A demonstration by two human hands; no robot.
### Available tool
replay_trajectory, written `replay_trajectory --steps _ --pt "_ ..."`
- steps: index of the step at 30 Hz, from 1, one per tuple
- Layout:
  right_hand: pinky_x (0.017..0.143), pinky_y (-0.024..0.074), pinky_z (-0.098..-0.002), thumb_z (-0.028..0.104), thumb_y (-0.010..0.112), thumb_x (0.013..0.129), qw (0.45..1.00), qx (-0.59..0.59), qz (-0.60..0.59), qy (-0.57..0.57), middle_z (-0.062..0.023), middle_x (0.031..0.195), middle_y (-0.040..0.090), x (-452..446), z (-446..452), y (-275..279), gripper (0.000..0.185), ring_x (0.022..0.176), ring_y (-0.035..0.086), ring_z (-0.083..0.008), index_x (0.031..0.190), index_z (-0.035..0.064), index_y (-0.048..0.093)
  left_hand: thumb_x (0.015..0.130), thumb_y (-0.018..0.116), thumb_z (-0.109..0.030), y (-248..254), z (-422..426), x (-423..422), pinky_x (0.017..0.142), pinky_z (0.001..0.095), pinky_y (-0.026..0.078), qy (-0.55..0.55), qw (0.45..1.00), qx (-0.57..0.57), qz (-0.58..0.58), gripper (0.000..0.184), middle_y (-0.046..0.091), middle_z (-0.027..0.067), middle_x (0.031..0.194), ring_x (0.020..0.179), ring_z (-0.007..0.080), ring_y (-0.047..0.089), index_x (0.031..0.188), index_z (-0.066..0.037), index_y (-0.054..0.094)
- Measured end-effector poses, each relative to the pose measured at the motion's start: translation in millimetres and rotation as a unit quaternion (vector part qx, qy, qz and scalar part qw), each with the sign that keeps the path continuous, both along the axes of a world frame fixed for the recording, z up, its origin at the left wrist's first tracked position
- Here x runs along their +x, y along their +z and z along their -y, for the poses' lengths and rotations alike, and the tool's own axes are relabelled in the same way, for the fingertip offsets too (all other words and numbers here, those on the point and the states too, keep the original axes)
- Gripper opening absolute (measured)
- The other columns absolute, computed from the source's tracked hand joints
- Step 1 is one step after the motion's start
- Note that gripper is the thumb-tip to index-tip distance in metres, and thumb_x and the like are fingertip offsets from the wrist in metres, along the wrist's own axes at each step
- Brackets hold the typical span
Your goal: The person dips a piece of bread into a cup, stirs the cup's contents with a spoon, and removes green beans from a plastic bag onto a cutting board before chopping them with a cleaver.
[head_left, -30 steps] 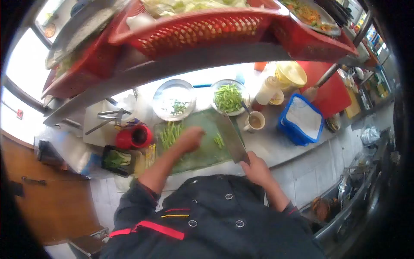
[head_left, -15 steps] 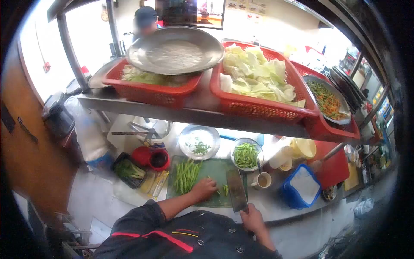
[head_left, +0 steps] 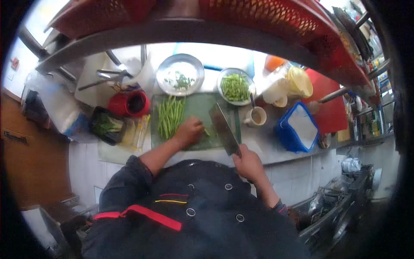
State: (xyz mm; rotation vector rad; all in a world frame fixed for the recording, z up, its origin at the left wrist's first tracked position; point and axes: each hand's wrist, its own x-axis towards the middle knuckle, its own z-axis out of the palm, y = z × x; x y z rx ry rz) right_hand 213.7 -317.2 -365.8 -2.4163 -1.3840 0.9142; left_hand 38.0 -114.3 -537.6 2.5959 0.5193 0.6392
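Note:
My right hand [head_left: 248, 163] is wrapped round the handle of a cleaver [head_left: 225, 129], whose broad blade slants over the right side of a green cutting board [head_left: 196, 105]. Fingers curled, my left hand [head_left: 189, 131] is at the middle of the board, closed on a green bean [head_left: 207, 132] whose end shows beside the fingertips. A pile of long green beans [head_left: 170, 115] lies to the left of that hand. Behind the board, a bowl [head_left: 235, 87] holds cut green pieces, and a metal plate [head_left: 180, 74] carries small chopped green and white bits.
A cup [head_left: 255, 116] with a utensil and a blue tub [head_left: 297, 128] stand right of the board. To its left are a red container [head_left: 129, 103] and a black tray [head_left: 108, 126] of greens. An overhead metal shelf [head_left: 185, 32] carries red baskets [head_left: 263, 17].
The view has tipped downward, so the baskets' contents and the person in the background are gone from sight. The cleaver blade now leans further left, toward my left hand.

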Motion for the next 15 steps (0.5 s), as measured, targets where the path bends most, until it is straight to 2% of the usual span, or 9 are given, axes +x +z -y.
replay_trajectory --steps 4,7,15 --pt "0.078 0.0475 -0.0539 0.025 0.058 0.088 0.999 -0.014 0.009 0.031 -0.0251 0.092 0.065 -4.9 -2.1 4.2 0.029 0.088 0.062 -0.0456 0.105 0.0026 0.050 0.071 0.066 -0.008 6.4 1.6 -0.7 0.074 0.0421 0.049 -0.005 0.998 0.011 0.058 0.013 0.060 0.0100 0.088 0.087 0.0320 0.057 0.084 -0.007 0.063" --pt "0.078 0.0469 -0.0529 0.025 0.059 0.087 0.997 -0.053 0.018 0.060 -0.0240 0.092 0.066 -3.2 -4.6 -9.6 0.032 0.089 0.061 -0.0438 0.109 0.0031 0.050 0.072 0.066 -0.008 11.2 2.0 -1.4 0.074 0.0411 0.049 -0.002 0.999 0.013 0.040 0.013 0.061 0.0101 0.090 0.087 0.0318 0.057 0.085 -0.007 0.063" --pt "0.077 0.0469 -0.0532 0.023 0.059 0.086 0.991 -0.079 0.023 0.106 -0.0227 0.088 0.066 -5.9 -14.1 -4.2 0.029 0.088 0.062 -0.0432 0.106 0.0028 0.050 0.075 0.064 -0.008 6.5 4.7 -2.3 0.074 0.0415 0.049 0.012 0.999 0.001 0.048 0.010 0.061 0.0102 0.092 0.087 0.0320 0.057 0.085 -0.006 0.063"
